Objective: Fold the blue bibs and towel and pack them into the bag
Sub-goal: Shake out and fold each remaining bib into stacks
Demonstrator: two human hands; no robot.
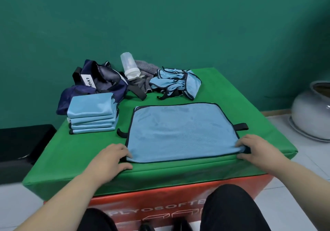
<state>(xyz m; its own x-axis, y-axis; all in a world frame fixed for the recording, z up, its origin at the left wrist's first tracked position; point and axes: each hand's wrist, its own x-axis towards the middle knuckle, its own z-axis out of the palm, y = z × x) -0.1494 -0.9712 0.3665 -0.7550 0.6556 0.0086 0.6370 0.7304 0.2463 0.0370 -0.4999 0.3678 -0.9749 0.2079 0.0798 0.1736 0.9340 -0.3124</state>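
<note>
left hand point(114, 156): at the near-left corner of the flat bib point(180, 132), fingers bent over the corner and pinching it, thumb lying on the desk point(80, 152) just beside
right hand point(254, 150): pinches the near-right corner of the flat bib, fingers on top, thumb at the edge; cloth puckers slightly under the fingers
flat bib: light blue, black trim, spread flat on the near half of the desk, near edge along the desk's front edge; a black strap sticks out at each side
folded stack point(92, 113): folded blue pieces piled neatly at the left of the desk, just left of the flat bib, not touching it
loose bibs point(175, 83): crumpled blue heap with black ties at the far right of the desk, behind the flat bib
bag point(96, 82): navy, slumped and open at the far left, right behind the folded stack, white label showing
bottle point(129, 66): clear plastic, white cap, tilted, between bag and loose bibs
grey cloth point(144, 75): bunched under and behind the bottle
desk: green padded top on an orange box with white lettering
pot point(311, 112): pale ceramic, on the floor at right
person: seated, dark trousers at the bottom edge
</note>
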